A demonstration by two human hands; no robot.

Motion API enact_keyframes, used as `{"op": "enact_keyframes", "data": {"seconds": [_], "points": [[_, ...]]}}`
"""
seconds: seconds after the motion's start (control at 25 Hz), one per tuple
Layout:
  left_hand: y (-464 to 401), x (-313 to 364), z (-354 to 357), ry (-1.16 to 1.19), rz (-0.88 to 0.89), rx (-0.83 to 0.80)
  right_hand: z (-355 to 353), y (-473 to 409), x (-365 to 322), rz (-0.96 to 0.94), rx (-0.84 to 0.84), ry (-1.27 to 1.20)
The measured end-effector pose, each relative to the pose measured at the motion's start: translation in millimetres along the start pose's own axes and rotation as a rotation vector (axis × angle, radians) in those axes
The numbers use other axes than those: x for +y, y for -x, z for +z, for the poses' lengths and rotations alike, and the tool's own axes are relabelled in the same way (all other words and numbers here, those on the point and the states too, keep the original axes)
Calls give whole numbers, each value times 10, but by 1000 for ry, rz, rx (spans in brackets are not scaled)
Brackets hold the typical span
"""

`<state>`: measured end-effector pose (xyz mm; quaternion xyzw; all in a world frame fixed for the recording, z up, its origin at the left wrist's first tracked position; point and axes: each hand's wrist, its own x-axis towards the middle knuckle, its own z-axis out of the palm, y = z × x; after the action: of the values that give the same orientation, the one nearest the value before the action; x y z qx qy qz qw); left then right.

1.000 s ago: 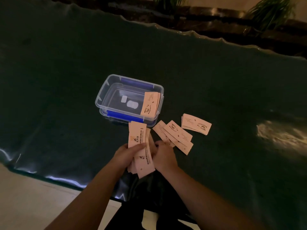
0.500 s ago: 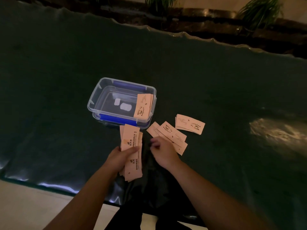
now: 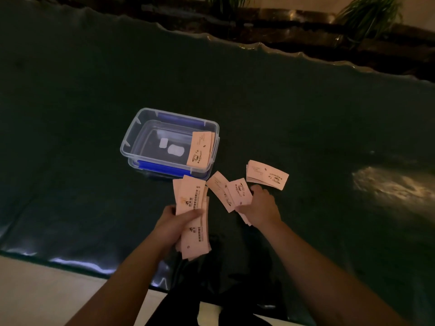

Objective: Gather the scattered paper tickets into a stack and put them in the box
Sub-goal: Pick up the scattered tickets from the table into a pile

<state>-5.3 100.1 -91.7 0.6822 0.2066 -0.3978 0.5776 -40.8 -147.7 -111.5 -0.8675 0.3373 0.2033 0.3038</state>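
Note:
My left hand grips a tall, uneven stack of pale pink tickets near the table's front edge. My right hand is closed on a few fanned tickets just to the right, lifting them off the dark table. A small pile of tickets lies flat beyond my right hand. The clear plastic box with blue clips stands open behind my left hand, and a short stack of tickets leans inside against its right wall.
The dark green table cover runs wide to both sides, with a glossy reflection at the right. Its front edge passes just below my left hand. Plants and a dark ledge lie behind the table.
My right hand has moved right from beside the held stack and closed on the fanned tickets on the table. My left hand keeps its stack, shifted slightly.

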Motion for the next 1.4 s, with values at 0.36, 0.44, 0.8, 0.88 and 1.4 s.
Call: {"op": "enact_keyframes", "data": {"seconds": [0.36,0.44,0.8,0.88,1.4], "points": [[-50,-54,235,197,-85,-195,216,438,67,-74,45,-275],[-69,-79,251,219,-71,-191,296,564,-62,-22,-122,-531],[-88,-146,54,294,-12,-118,287,498,-176,-140,-84,-195],[-92,-146,68,310,-25,-123,225,415,-106,-34,102,47],[-245,-184,50,391,-64,-69,98,73,-574,322,-30,-347]]}}
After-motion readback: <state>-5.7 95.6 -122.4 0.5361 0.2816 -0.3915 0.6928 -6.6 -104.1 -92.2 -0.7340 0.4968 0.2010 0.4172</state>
